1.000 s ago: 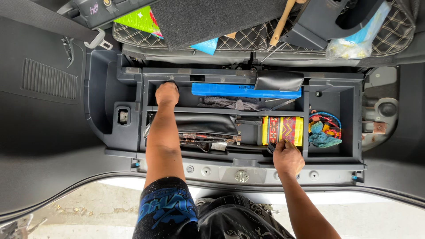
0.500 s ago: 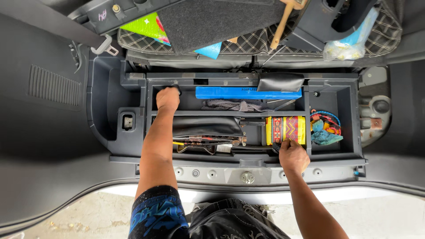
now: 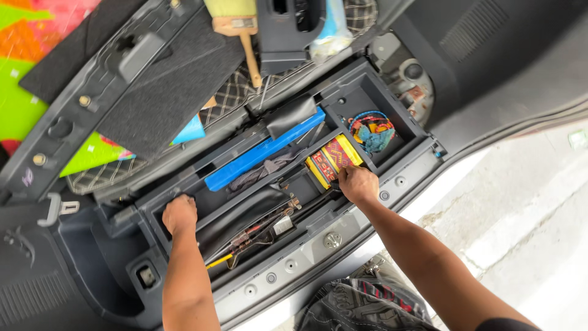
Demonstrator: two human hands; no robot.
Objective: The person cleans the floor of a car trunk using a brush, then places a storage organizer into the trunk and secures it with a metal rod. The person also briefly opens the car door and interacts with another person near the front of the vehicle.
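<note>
Left hand gripping tray divider, right hand clutching yellow-red roll, long axis diagonal

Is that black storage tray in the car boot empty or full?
Full. The black plastic storage tray holds a long blue flat bar, a yellow and red patterned pouch, coloured cords and metal tools.

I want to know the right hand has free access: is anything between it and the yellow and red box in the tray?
Nothing visible: the right hand already rests against the near end of the yellow and red box.
</note>
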